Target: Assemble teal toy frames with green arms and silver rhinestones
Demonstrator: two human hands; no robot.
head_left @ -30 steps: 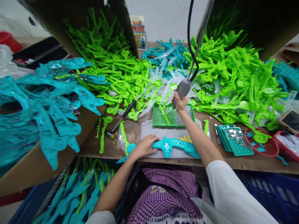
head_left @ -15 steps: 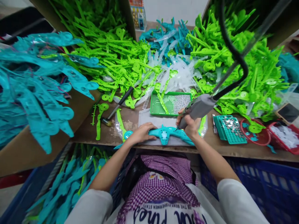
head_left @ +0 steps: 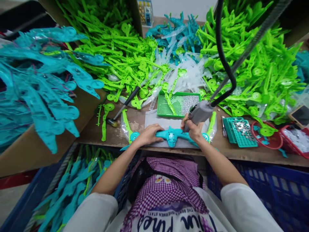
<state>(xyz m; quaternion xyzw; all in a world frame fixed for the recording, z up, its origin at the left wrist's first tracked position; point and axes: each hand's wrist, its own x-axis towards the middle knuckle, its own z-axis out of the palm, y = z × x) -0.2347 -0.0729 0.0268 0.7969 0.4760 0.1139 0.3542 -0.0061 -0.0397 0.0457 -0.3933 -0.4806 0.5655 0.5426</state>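
A pale wall [head_left: 178, 8] stands behind a brown table [head_left: 113, 138] heaped along its far edge with parts. A green heap [head_left: 120, 48] fills the far left corner and another green pile [head_left: 256, 64] the far right, with whitish plastic bits [head_left: 190, 72] between them. At the middle of the near edge, a blue piece [head_left: 171, 137] lies crosswise on a grey cloth [head_left: 152, 119]. The left hand [head_left: 151, 133] grips its left part, thumb on the near side and fingers over the top. The right hand [head_left: 194, 129] has its fingers clamped around a grey power screwdriver [head_left: 202, 111], which slants with its tip down at the piece's right half; whether the tip touches, I cannot tell. Just beyond the cloth sits a green tray [head_left: 170, 115] with small metal parts gathered in its right side. A hammer [head_left: 132, 95] lies toward the table's left side. Near the right end of the near edge are teal trays [head_left: 229, 132] bearing metal discs [head_left: 243, 129], and beside them a red bowl [head_left: 267, 146].
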